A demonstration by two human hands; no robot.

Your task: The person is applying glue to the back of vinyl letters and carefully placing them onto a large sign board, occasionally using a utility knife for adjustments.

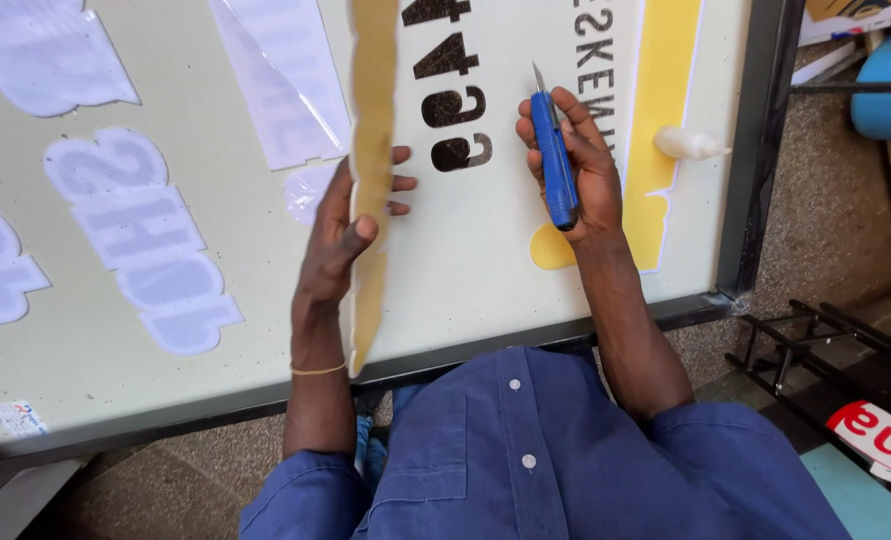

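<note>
While left hand [350, 225] pinches long yellow vinyl strip [373, 150] lifted off pale sign panel [265, 300] near its bottom edge, right hand [575, 165] fists blue utility knife [555, 160], blade up, away from panel, likely sparing black letters [450, 85]. White glue bottle [687, 143] lies by right edge.

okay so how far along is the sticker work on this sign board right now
Done: white cut-out shapes and dark letters already lie on the sign board, with a yellow shape at its right. In hand: the left hand holds a long yellow strip edge-up; the right hand grips a blue utility knife. Left: that strip isn't yet laid flat.
</note>
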